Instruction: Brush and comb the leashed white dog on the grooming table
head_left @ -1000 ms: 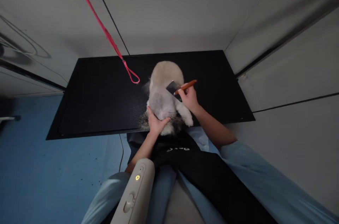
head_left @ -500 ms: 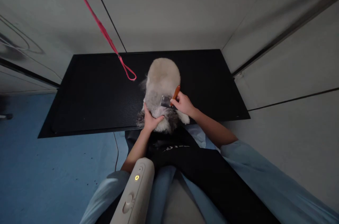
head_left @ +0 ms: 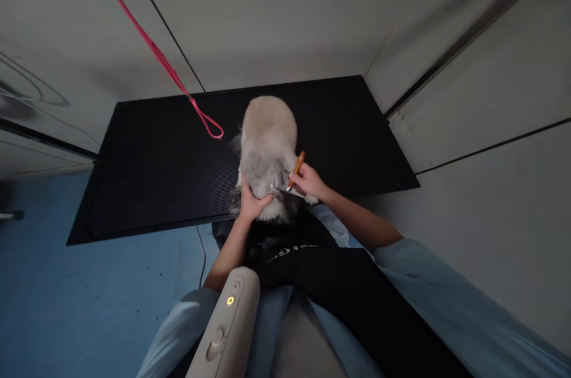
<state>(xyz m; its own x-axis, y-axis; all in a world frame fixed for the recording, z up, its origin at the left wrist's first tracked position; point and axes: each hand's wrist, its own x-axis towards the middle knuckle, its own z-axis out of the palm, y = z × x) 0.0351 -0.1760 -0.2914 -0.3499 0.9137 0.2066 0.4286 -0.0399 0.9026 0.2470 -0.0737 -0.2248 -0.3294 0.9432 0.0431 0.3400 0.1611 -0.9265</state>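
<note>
A small dog (head_left: 270, 122) with short cream fur on its back and longer grey fur toward its head is on the black grooming table. Its head end faces me at the near edge, and its face is hidden. My left hand (head_left: 253, 205) holds the dog around the neck or head, thumb and fingers set apart on the fur. In my right hand (head_left: 310, 180) is a slicker brush with an orange-brown handle (head_left: 298, 168). Its metal head, a little blurred, lies against the grey fur beside my left thumb.
A pink grooming loop (head_left: 206, 119) hangs slack over the table (head_left: 160, 175), left of the dog. Walls stand behind and to the right. A pale device (head_left: 227, 324) with a yellow light hangs close below me. Blue floor (head_left: 111, 289) lies at left, with a cable near the table.
The brush has moved down the fur toward the head end, and its head has tilted. My left hand keeps its place on the dog. The whole view has turned slightly.
</note>
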